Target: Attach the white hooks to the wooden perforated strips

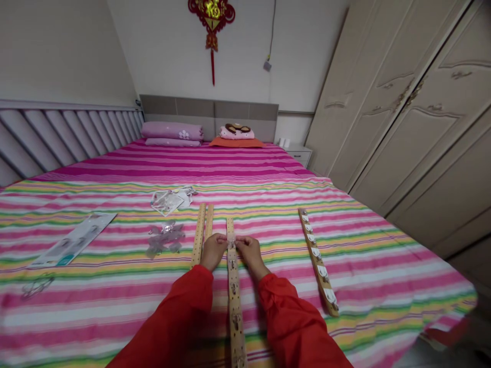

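Observation:
My left hand (214,251) and my right hand (251,255) meet from both sides over a long wooden strip with holes (233,278) on the bed. Between their pinched fingertips is a small clear adhesive hook (231,242), touching the strip near its far end. Several metal hooks (234,289) sit in a row along the strip, nearer to me. Two more perforated wooden strips (198,232) lie just left, partly behind my left hand. To the right lies a wooden strip (315,253) bearing several white-backed hooks.
Left of the strips lie a pile of clear hooks (165,238), some clear packets (169,201), a flat hook package (76,240) and a loose clear wrapper or wire piece (38,285). Everything rests on a striped bedsheet (126,306). Folded bedding (172,130) is at the headboard.

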`<state>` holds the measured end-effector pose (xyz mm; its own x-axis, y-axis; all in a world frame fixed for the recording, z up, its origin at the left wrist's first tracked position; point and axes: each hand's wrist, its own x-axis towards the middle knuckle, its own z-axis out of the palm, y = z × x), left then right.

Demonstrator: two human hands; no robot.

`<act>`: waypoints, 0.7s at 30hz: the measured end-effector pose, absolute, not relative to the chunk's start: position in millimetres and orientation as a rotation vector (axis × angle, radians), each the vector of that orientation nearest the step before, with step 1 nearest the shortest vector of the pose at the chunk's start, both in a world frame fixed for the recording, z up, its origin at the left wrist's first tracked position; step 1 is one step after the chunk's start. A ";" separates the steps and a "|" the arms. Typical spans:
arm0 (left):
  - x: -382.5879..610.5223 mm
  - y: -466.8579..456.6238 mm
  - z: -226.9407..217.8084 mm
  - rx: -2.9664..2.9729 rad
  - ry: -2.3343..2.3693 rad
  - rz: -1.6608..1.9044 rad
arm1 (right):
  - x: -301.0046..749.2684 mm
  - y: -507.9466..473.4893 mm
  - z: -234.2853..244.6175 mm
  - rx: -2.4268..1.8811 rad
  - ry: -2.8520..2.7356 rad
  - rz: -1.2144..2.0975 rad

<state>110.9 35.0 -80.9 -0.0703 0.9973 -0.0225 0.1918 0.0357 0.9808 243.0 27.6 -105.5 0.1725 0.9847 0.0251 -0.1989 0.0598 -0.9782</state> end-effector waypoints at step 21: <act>115.1 32.1 -78.8 1.432 1.619 0.999 | 240.5 28.5 -121.4 -1.180 -1.011 1.096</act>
